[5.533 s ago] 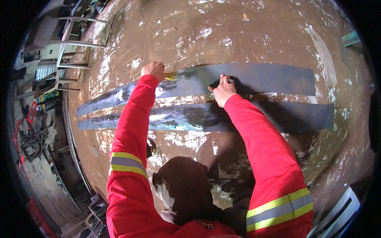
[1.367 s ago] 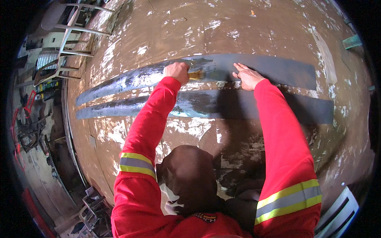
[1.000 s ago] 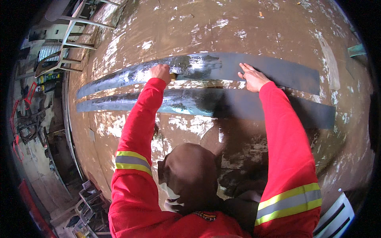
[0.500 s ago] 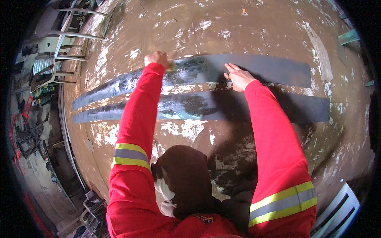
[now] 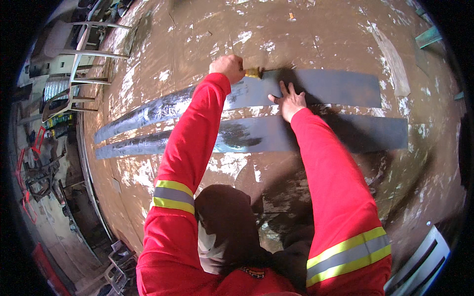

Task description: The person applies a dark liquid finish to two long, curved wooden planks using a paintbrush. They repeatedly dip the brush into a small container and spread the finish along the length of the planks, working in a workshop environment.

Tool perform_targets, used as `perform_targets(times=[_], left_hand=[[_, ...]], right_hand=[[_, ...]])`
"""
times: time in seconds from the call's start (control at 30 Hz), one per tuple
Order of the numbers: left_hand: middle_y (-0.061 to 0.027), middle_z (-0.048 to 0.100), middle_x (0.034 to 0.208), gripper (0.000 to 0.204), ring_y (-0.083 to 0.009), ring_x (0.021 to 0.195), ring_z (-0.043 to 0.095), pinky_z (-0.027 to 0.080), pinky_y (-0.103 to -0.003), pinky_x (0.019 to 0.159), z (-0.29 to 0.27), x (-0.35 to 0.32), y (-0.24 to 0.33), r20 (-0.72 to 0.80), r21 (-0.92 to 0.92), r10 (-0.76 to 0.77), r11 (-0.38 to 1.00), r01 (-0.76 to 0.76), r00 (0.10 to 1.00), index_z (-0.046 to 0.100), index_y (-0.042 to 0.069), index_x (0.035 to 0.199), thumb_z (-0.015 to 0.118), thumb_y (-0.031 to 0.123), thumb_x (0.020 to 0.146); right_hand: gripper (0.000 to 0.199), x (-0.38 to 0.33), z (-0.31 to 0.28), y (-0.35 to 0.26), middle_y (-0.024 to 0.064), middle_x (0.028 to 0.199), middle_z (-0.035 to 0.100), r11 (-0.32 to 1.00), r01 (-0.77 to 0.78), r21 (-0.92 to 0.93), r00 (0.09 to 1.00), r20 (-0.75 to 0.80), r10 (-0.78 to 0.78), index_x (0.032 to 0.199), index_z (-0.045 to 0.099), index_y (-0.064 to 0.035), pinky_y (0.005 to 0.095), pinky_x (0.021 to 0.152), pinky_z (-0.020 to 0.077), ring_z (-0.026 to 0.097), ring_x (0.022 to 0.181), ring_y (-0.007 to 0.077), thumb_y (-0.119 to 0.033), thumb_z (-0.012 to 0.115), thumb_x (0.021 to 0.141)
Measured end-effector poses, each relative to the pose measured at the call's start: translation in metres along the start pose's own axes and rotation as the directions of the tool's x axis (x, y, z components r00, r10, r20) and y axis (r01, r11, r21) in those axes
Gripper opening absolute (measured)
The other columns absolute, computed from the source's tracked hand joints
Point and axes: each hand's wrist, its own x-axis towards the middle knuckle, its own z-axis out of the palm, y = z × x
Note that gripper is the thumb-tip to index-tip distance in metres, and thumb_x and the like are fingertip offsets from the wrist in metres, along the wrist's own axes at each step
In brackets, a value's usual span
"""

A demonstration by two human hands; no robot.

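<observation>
Two long grey strips lie side by side on the brown, paint-flecked floor (image 5: 316,29), their long axes running left to right across the view. The upper strip (image 5: 326,86) is the landmark: its left part looks wet and glossy, its right part matt. The lower strip (image 5: 365,133) lies just below it, apart by a thin band of floor.

The left hand (image 5: 227,68) is closed in a fist around a brush (image 5: 253,73) at the upper strip's top edge, near its middle; the brush points right, roughly along the strip. The left arm reaches out nearly straight, its red sleeve crossing both strips.

The right hand (image 5: 289,98) lies open and flat, fingers spread, pressing on the upper strip's lower edge just right of the brush. It holds nothing. Its arm also crosses the lower strip.

White chairs (image 5: 74,54) stand well to the left of the upper strip.
</observation>
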Motion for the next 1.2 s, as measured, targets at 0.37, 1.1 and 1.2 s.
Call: perform_targets(times=[0.37, 1.1, 1.2], left_hand=[[-0.0068, 0.069, 0.093, 0.027, -0.0260, 0.088, 0.068, 0.054, -0.039, 0.071, 0.039, -0.058, -0.058, 0.103, 0.458, -0.148, 0.885, 0.085, 0.984, 0.070, 0.014, 0.092, 0.059, 0.037, 0.082], [-0.0112, 0.063, 0.068, 0.028, -0.0206, 0.065, 0.061, 0.048, -0.034, 0.058, 0.020, -0.124, -0.068, -0.075, -0.259, -0.203, 0.949, 0.178, 0.976, 0.066, 0.005, 0.084, 0.067, 0.033, 0.079], [-0.0053, 0.057, 0.062, 0.024, -0.0069, 0.060, 0.049, 0.042, -0.028, 0.054, -0.019, -0.186, -0.122, -0.123, -0.487, -0.241, 0.860, 0.152, 0.963, 0.065, 0.003, 0.083, 0.072, 0.025, 0.078]], right_hand=[[0.040, 0.000, -0.003, -0.014, 0.0088, 0.151, 0.018, 1.000, -0.004, -0.022, 0.998, 0.056, 0.005, 0.136, 0.042, -0.0375, 0.0649, 0.096, 0.0345, 0.018, 0.137, 0.0351, -0.035, 0.039, 0.096], [0.042, -0.003, 0.002, -0.007, 0.0133, 0.150, 0.019, 0.992, 0.028, -0.123, 1.000, 0.001, -0.028, 0.136, 0.040, -0.0386, 0.0652, 0.094, 0.0369, 0.024, 0.134, 0.0361, -0.029, 0.037, 0.095], [0.046, 0.003, 0.006, -0.003, 0.0147, 0.149, 0.020, 0.992, 0.080, -0.098, 0.997, -0.012, -0.082, 0.138, 0.037, -0.0391, 0.0611, 0.092, 0.0413, 0.024, 0.134, 0.0373, -0.023, 0.039, 0.094]])
